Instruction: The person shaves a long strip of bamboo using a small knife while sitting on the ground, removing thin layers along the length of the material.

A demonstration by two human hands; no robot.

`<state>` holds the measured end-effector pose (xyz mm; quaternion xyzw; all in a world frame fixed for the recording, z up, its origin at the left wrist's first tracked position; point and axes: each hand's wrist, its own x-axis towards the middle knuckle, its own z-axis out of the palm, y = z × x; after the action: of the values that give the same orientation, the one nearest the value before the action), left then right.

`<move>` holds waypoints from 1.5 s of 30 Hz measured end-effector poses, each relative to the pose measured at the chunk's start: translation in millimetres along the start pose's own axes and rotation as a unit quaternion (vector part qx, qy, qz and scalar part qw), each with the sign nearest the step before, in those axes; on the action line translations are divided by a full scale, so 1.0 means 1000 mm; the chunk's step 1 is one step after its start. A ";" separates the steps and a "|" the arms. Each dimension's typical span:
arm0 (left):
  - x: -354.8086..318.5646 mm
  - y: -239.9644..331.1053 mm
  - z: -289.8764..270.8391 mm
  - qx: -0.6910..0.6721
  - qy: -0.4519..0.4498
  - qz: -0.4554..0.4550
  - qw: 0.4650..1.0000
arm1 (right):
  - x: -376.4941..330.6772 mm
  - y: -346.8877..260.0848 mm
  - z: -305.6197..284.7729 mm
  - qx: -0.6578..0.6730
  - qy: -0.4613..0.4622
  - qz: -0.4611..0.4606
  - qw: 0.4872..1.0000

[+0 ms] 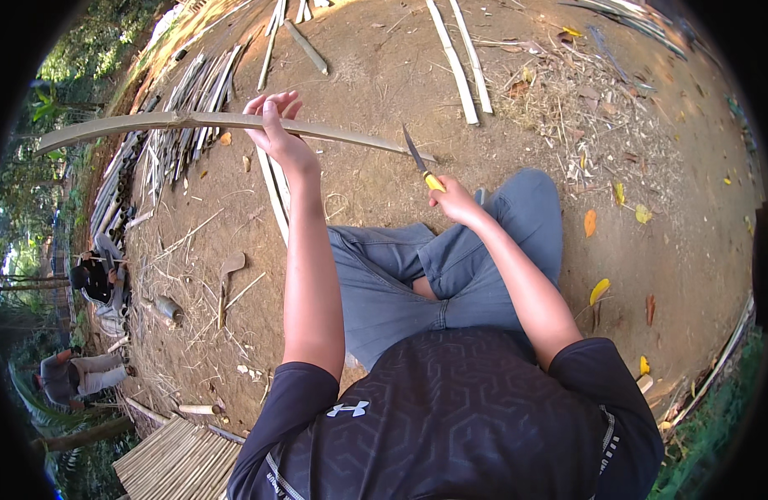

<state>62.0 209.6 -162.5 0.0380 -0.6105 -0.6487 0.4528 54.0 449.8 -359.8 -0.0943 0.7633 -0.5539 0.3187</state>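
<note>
My left hand (285,143) is raised in front of me and closed around a long, narrow bamboo strip (350,136). The strip runs nearly crosswise, its left end reaching far out and its right end lying lower, past my knees. In my right hand (457,202) is a knife (425,169) with a yellow handle and a thin dark blade, pointing up and away. The blade crosses the strip near its right end; whether they touch I cannot tell. My crossed legs in grey trousers (492,250) are just below the knife.
Split bamboo pieces (192,112) are piled at far left; two pale strips (455,62) lie ahead. A wooden mallet-like tool (231,267) and a dark cylindrical object (168,310) rest left. Shavings (584,125) litter the right. A slatted mat (180,458) lies lower left; two people are beyond.
</note>
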 end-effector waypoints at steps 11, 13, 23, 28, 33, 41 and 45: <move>-0.021 -0.039 0.028 -0.009 -0.038 0.027 0.999 | 0.011 0.010 0.001 0.012 0.031 -0.007 0.999; -0.023 -0.039 0.032 -0.067 -0.001 0.010 0.998 | 0.012 0.012 0.001 -0.023 0.053 -0.024 0.998; -0.036 -0.045 0.048 -0.056 0.094 0.003 0.994 | 0.012 -0.017 0.042 -0.160 0.135 -0.098 0.973; -0.027 -0.050 0.048 -0.078 0.117 0.021 0.990 | 0.027 -0.013 0.043 -0.232 0.160 -0.076 0.956; -0.020 -0.052 0.038 -0.079 0.143 0.021 0.986 | 0.018 -0.033 0.044 -0.303 0.126 -0.102 0.939; -0.027 -0.058 0.030 -0.079 0.129 0.024 0.988 | 0.023 -0.017 0.047 -0.344 0.129 -0.055 0.928; -0.020 -0.062 0.025 -0.097 0.130 0.011 0.987 | 0.044 -0.008 0.044 -0.348 0.148 -0.057 0.924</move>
<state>25.0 231.2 -217.6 0.0713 -0.4812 -0.6891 0.5371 44.1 389.9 -377.3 -0.1597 0.9398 -0.2785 0.1168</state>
